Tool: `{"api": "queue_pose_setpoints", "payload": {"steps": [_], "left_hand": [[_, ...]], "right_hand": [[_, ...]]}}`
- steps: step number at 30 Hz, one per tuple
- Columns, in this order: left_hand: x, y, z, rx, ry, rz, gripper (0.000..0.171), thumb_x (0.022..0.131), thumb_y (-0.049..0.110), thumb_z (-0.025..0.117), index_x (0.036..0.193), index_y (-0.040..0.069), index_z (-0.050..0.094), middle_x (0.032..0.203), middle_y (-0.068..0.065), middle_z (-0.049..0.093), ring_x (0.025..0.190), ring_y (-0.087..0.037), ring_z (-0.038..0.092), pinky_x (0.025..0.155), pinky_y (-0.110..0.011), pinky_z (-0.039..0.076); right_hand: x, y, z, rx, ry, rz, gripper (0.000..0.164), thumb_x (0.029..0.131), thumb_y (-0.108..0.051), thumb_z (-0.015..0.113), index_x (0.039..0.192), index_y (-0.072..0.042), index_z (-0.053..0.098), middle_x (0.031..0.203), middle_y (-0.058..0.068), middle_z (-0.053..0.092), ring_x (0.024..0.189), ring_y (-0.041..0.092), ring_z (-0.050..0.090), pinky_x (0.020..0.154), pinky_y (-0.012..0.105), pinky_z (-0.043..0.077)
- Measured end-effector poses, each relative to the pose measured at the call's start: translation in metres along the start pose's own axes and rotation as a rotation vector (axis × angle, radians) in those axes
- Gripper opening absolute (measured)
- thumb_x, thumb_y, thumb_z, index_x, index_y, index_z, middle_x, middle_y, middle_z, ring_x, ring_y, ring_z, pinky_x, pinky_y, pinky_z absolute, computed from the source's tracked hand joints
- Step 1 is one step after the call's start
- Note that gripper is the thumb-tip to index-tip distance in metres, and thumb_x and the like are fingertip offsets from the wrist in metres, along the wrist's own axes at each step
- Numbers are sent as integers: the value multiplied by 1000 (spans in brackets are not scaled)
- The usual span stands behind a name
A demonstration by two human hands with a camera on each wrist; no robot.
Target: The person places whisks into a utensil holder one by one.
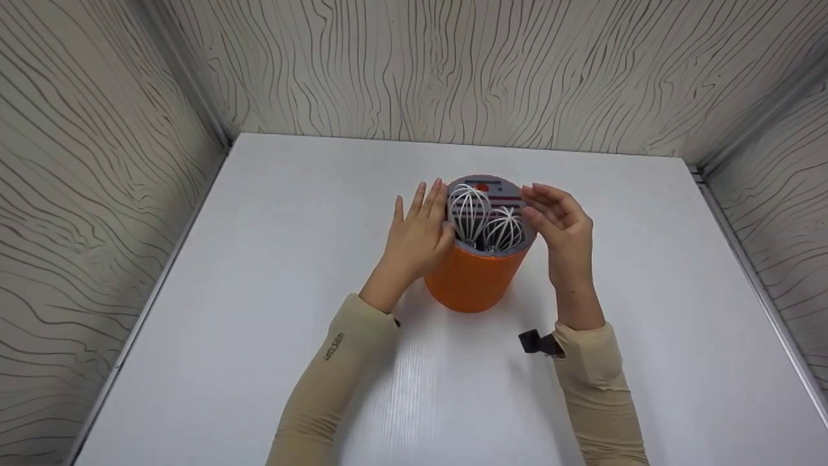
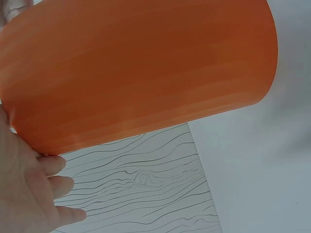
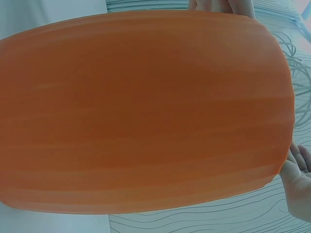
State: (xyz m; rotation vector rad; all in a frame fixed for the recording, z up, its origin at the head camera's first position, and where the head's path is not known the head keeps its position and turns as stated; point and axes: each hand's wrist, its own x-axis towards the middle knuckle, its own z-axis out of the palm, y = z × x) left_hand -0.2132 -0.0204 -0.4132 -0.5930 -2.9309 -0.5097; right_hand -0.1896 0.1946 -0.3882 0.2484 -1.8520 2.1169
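Observation:
An orange cylindrical utensil holder [image 1: 475,278] with a grey slotted top [image 1: 501,189] stands on the table. Two whisks, a larger one [image 1: 470,207] and a smaller one [image 1: 504,226], rise from its front slots with their wire heads up; their handles are hidden inside. Against the holder's left side, near the rim, lies my left hand [image 1: 420,236], its fingers extended. At the right rim, the fingertips and thumb of my right hand [image 1: 564,226] touch the edge, fingers slightly bent. The holder's smooth orange wall fills much of both wrist views.
The white table [image 1: 291,226] reaches back to a wood-grain patterned wall [image 1: 414,71]. Similar panels stand at both sides, with metal strips along the corners. A small black device [image 1: 532,341] is strapped at my right wrist.

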Motion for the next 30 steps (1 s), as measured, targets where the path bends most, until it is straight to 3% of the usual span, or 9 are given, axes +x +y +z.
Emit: {"api": "queue_pose_setpoints", "payload": {"steps": [10,18,30], "left_hand": [[1,-2,1,-27,-3,14,60,99,30,27,152,7,12,157,-4,11,144,-23,6,111,-55,7],[0,-6,-1,-121,-39,8,61,99,30,26,152,6,7,158,-7,6,144,-24,3,112,-52,5],[-4,-14,-8,-134,-27,-24,64,99,36,31,152,8,9,158,-7,5,144,-22,2,113,-47,3]], "right_hand": [[0,2,-5,15,20,4,36,86,-5,62,118,10,56,113,16,63,108,25,60,93,30,46],[1,5,-14,-51,66,24,36,92,-17,55,117,8,59,111,10,66,110,24,59,103,41,37],[3,10,-29,-104,101,40,39,96,-21,47,119,8,58,113,8,66,110,21,59,109,48,26]]}}
